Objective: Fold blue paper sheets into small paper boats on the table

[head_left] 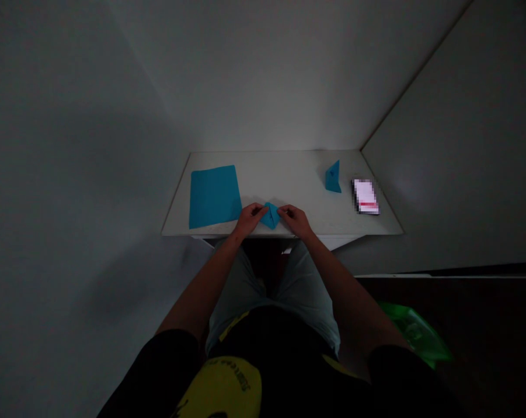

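Note:
A small piece of folded blue paper (271,217) is held near the front edge of the white table, with a crease or slit down its middle. My left hand (249,218) pinches its left side between thumb and fingers. On the opposite side, my right hand (295,219) grips the right edge the same way. Flat sheets of blue paper (214,195) lie just left of my left hand. Farther back to the right stands another folded blue paper shape (333,178) with pointed corners, apart from both hands.
A phone (365,196) with a lit, blurred screen lies at the right end of the white table (280,168). Walls rise behind the table and at its right. A green plastic bag (415,334) is down on the dark floor at right.

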Demonstrator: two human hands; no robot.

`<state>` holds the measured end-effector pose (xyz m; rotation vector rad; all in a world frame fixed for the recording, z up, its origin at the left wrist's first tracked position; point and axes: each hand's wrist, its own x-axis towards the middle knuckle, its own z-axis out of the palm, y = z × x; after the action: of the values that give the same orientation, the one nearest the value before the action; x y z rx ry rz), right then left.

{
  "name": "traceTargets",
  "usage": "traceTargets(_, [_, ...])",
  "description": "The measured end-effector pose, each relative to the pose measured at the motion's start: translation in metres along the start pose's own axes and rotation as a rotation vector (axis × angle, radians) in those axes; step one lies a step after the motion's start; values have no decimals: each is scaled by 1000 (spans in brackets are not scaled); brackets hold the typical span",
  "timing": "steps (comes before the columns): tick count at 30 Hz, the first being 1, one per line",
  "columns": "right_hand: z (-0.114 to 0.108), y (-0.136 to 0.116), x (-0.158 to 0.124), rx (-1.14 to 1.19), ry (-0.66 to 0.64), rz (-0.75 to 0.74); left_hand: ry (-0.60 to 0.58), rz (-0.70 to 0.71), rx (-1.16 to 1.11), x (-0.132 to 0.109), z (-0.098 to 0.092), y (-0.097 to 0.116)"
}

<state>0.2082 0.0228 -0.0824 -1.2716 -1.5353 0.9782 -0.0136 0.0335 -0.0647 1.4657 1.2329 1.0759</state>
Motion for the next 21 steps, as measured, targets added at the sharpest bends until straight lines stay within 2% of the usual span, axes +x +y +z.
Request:
traceTargets(6, [-1,-6,0,12,44,-8,44,-22,-37,0,3,2])
traceTargets(11, [-3,-3,0,81,105,33,137,-16,-56,4,4,-3])
traceTargets(18, [-9,1,3,202,290,34,250,-25,-144,10,-2,-13])
traceTargets(21, [-9,3,5,196,300,12,261,-36,-150,11,-1,-16])
